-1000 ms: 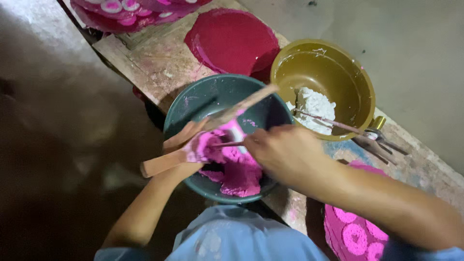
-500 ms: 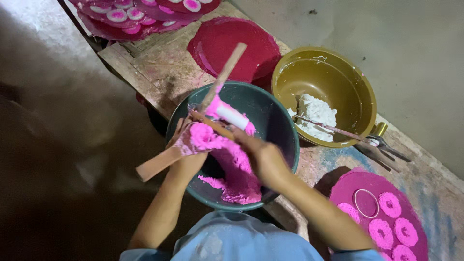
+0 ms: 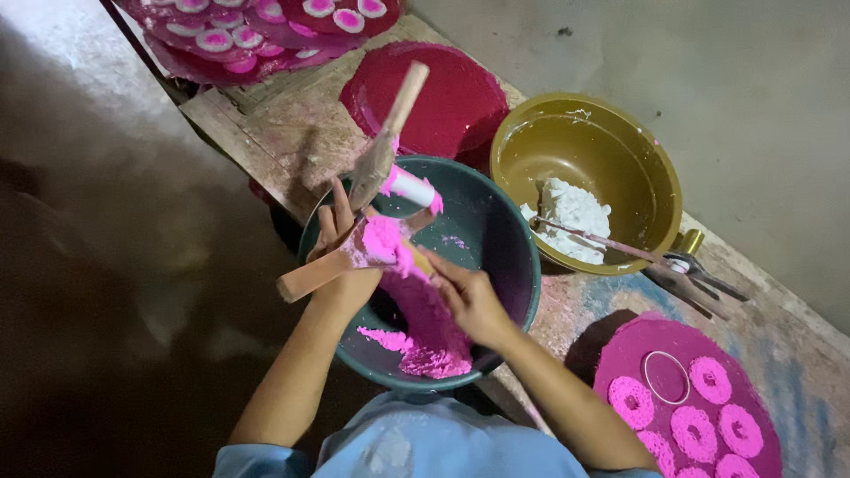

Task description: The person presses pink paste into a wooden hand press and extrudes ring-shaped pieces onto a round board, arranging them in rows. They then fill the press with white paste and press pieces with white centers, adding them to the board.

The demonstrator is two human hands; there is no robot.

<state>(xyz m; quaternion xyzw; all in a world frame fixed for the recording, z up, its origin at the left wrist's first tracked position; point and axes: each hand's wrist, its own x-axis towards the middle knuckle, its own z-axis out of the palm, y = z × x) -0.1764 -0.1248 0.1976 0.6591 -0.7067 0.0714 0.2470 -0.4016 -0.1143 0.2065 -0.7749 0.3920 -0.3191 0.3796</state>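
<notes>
Teal basin (image 3: 496, 232) as landmark. Both hands and wooden paddles (image 3: 390, 133) crowding its near-left rim. Far-right interior lying open. Yellow bowl (image 3: 620, 150) pressing against right rim; red lid (image 3: 452, 97) blocking beyond. Dark floor (image 3: 106, 265) left of basin offering open passage.

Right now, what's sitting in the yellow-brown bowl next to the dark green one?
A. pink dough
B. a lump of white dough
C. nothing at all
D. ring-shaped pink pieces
B: the yellow-brown bowl holds a lump of white dough with a thin tool resting across its rim, while the pink dough lies in the dark green bowl.
</notes>
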